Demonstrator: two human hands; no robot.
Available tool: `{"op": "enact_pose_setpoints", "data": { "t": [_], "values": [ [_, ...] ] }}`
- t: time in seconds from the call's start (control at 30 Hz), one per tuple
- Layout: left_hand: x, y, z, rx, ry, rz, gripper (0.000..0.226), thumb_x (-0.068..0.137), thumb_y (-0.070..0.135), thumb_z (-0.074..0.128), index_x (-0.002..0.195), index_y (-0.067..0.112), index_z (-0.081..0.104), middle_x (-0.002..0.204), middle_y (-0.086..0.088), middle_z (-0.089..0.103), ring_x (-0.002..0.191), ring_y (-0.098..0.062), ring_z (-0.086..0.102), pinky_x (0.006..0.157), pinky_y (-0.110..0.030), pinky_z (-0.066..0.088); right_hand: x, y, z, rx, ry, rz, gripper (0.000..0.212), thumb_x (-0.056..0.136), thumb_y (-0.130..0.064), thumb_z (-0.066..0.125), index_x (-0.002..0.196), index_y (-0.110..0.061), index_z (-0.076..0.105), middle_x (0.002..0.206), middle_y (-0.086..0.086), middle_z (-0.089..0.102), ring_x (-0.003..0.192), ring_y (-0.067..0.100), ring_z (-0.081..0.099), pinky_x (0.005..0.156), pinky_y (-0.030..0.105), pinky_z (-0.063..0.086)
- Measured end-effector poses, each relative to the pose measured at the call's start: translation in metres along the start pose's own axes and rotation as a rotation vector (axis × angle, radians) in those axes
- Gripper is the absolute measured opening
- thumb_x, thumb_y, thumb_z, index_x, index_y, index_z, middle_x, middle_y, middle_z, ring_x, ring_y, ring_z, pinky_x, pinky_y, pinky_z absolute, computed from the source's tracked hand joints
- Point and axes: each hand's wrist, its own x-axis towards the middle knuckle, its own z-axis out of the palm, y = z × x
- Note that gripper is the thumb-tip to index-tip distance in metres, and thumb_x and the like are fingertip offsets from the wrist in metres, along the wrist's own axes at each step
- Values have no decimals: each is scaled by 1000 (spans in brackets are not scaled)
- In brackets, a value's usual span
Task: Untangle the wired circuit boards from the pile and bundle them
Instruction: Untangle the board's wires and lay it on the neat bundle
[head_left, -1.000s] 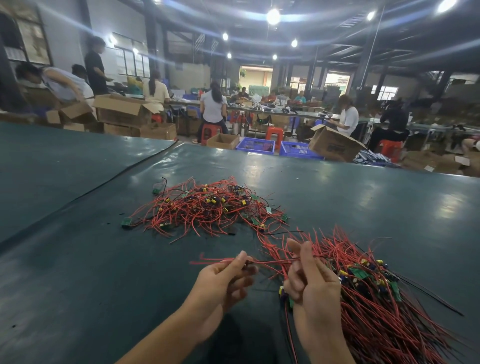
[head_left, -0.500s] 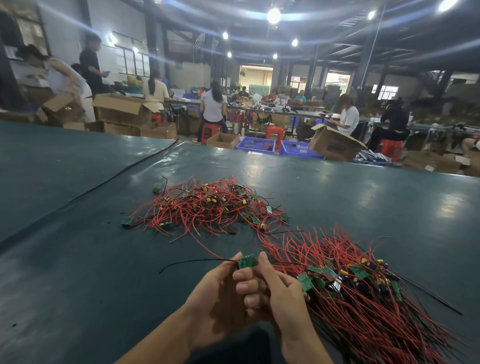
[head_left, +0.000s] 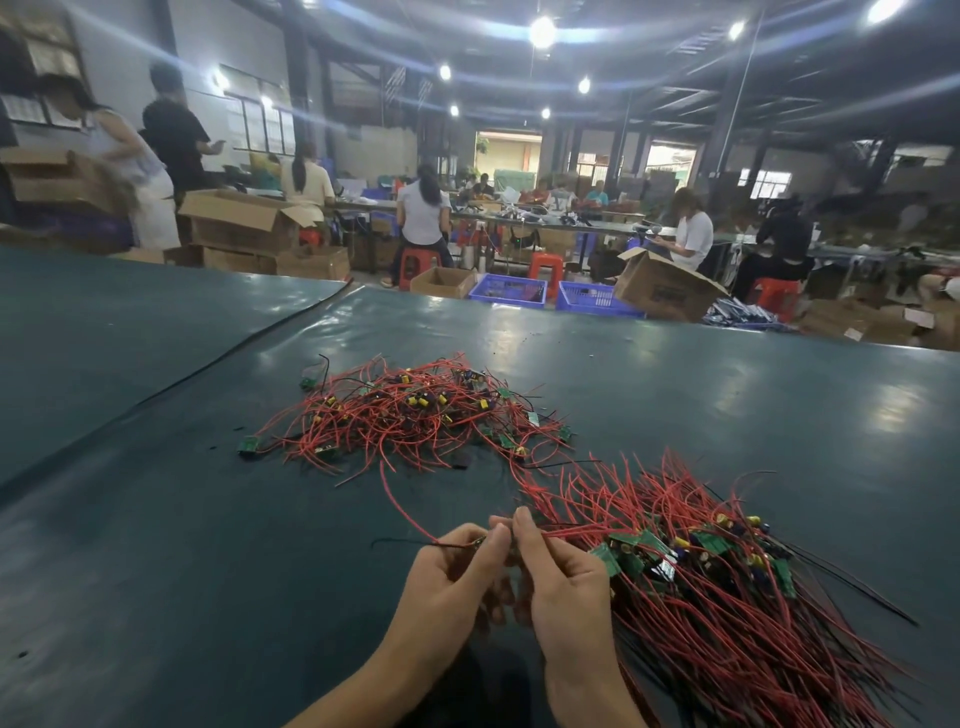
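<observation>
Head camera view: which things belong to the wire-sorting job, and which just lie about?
Job: tangled pile of red-wired green circuit boards; straightened bundle of red-wired boards; single wired board, pinched by left hand; right hand gripping the bundle.
Lying about: brown cardboard boxes; blue plastic crates.

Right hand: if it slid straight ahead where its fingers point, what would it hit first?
Probably the loose red wires just ahead of the right hand, then the near edge of the tangled pile; depth is hard to judge.
</observation>
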Motion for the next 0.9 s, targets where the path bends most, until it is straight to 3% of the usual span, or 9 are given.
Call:
{"op": "enact_pose_setpoints", "data": {
  "t": [0.13, 0.27, 0.33, 0.47, 0.6, 0.67, 0.73, 0.8, 0.9],
  "values": [
    [2, 1, -1, 56, 48, 106, 42, 80, 38, 61, 72, -3, 66, 53, -5, 58, 49, -14, 53, 50, -22, 44, 2, 2, -2, 9, 48, 48, 27, 78, -37, 67, 72, -16, 81, 72, 12, 74, 68, 25, 69, 68, 33, 57],
    [6, 6, -6, 87, 54, 101, 36, 80, 39, 61, 54, 13, 63, 47, -5, 51, 45, -14, 48, 47, -21, 41, 12, -6, -22, 98, 221, 77, 29, 77, -40, 66, 78, -15, 80, 51, -4, 40, 41, 6, 33, 40, 18, 30],
    [9, 7, -11, 97, 61, 103, 38, 80, 39, 61, 52, 13, 62, 46, -5, 50, 44, -13, 47, 48, -20, 41, 18, -13, -36, 184, 301, 93, 28, 83, -34, 66, 79, -8, 78, 52, -7, 40, 39, 3, 27, 33, 15, 22],
    [11, 8, -15, 98, 50, 91, 39, 80, 39, 61, 51, 13, 63, 47, -7, 51, 44, -14, 47, 47, -21, 41, 19, -18, -42, 224, 324, 69, 29, 93, -27, 63, 73, -13, 79, 53, -7, 41, 40, 3, 26, 33, 15, 21],
    [14, 8, -19, 48, 75, 65, 38, 80, 39, 60, 53, 12, 62, 49, -9, 51, 45, -16, 48, 47, -22, 42, 14, -14, -31, 143, 258, 10, 26, 80, -39, 65, 79, -18, 81, 54, -7, 37, 38, 2, 25, 34, 15, 23],
    [14, 7, -20, 49, 56, 64, 37, 79, 39, 60, 55, 11, 62, 50, -9, 51, 45, -16, 49, 47, -22, 42, 10, -8, -21, 14, 192, -11, 31, 75, -46, 66, 82, -19, 80, 50, -3, 48, 37, 8, 38, 37, 17, 35],
    [12, 5, -17, 61, 3, 65, 38, 79, 39, 61, 57, 9, 63, 50, -9, 53, 46, -17, 49, 48, -22, 42, 5, -2, -10, -128, 112, -59, 35, 78, -48, 65, 82, -17, 80, 64, 19, 66, 54, 29, 60, 55, 35, 57],
    [10, 2, -15, 87, -51, 58, 44, 80, 39, 61, 64, -1, 64, 51, -9, 55, 47, -18, 51, 50, -23, 42, 1, 4, -3, -250, 43, -108, 42, 85, -52, 55, 75, -21, 80, 71, 23, 69, 65, 34, 67, 67, 41, 59],
    [11, 1, -16, 121, -58, 42, 47, 80, 41, 60, 65, -3, 65, 53, -10, 56, 49, -18, 51, 52, -23, 42, 2, 2, -6, -255, 50, -69, 47, 91, -54, 45, 76, -27, 80, 54, 11, 61, 50, 18, 59, 49, 27, 50]
  ]
}}
